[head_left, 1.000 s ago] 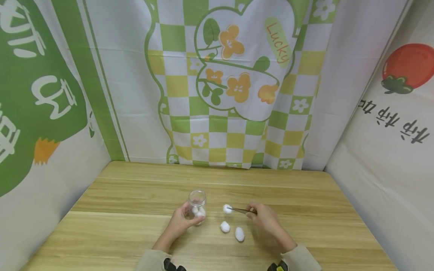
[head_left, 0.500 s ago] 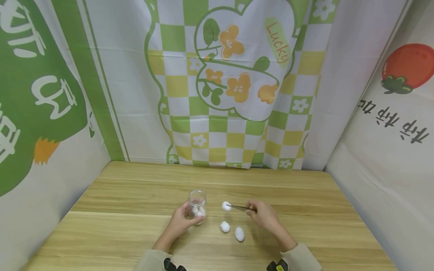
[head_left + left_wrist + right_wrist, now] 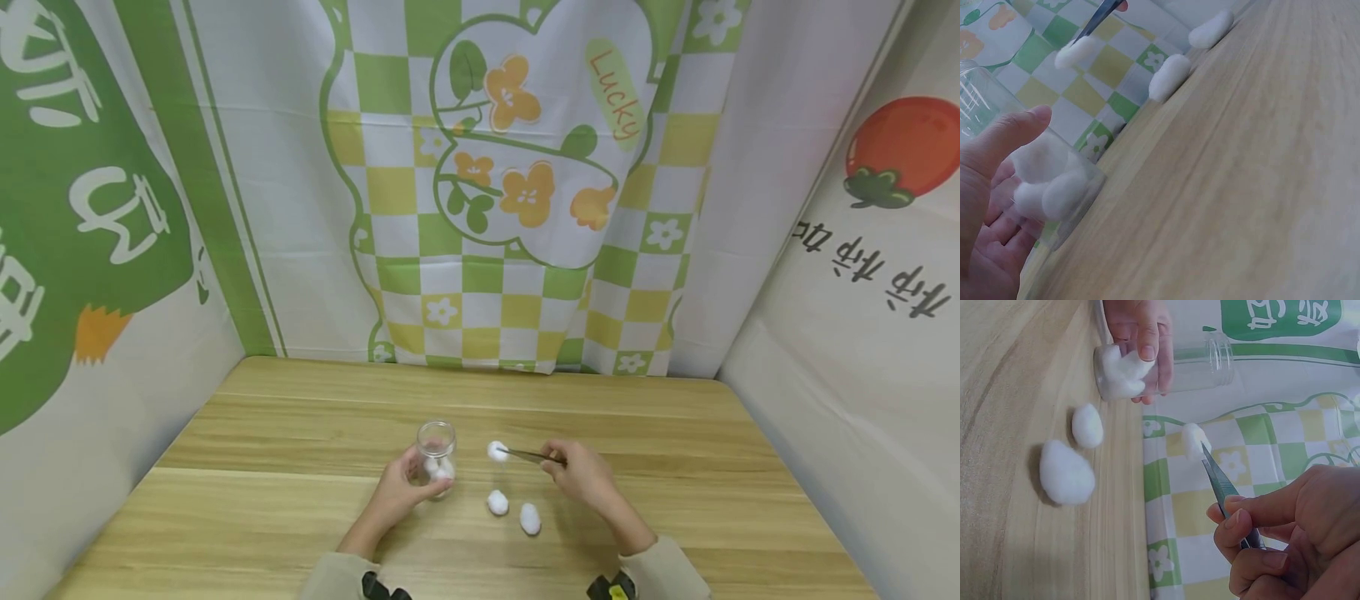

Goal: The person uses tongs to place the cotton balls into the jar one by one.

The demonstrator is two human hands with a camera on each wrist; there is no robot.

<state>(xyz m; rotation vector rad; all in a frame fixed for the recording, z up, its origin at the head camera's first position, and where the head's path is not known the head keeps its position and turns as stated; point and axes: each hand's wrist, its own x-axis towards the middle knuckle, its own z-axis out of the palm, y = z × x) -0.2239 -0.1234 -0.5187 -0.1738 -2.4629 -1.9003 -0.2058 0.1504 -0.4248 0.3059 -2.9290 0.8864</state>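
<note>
My left hand [image 3: 400, 492] grips a clear open-topped jar [image 3: 437, 440] that stands upright on the table, thumb in front and fingers behind it. Several white cotton balls [image 3: 1063, 190] lie in the bottom of the jar. Between thumb and fingers, my right hand [image 3: 583, 477] pinches metal tweezers [image 3: 1222, 482]. A cotton ball [image 3: 1194, 442] is caught in their tips, raised above the table to the right of the jar. Two more cotton balls, a smaller one [image 3: 497, 502] and a longer one [image 3: 530, 518], rest on the wood between the hands.
The wooden table [image 3: 300, 433] runs back to a checked, flower-printed cloth [image 3: 480, 317]. Printed cloth walls close in the left and right sides. Dark straps [image 3: 611, 588] sit at both sleeve cuffs.
The right hand has brought the tweezers and their cotton ball slightly up and left, closer to the jar. The left hand, the jar and the two loose cotton balls have stayed put.
</note>
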